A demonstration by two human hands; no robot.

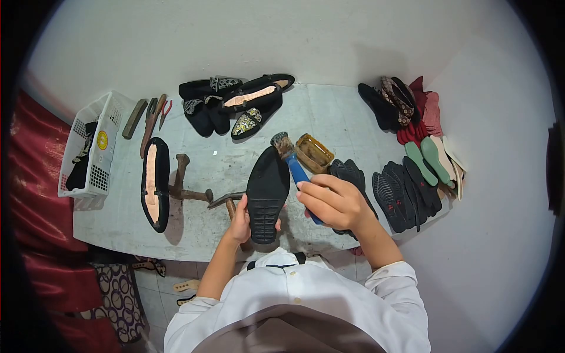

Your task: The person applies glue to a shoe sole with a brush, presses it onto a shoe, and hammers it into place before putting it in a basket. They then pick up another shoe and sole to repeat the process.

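Observation:
My left hand (239, 222) grips a black ridged shoe sole (268, 188) near its heel end, the toe pointing away from me. In my right hand (334, 203) is a brush (299, 170) with a blue handle, my fingers wrapped round it. Its worn, crusted bristles overlap the toe edge of the sole in this view. Just right of the brush head sits a small amber-stained tray (315, 154). More black soles (348, 173) lie partly hidden behind my right hand. A black shoe (156, 182) rests bottom-up at the left, its tan underside showing.
A rusty metal shoe stand (183, 187) and a hammer (231, 206) lie left of my hands. Pincers (166, 112) and a white basket (100, 150) are farther left. Black shoes (247, 100) line the back; sole stacks (400, 197) and green insoles (434, 159) occupy the right.

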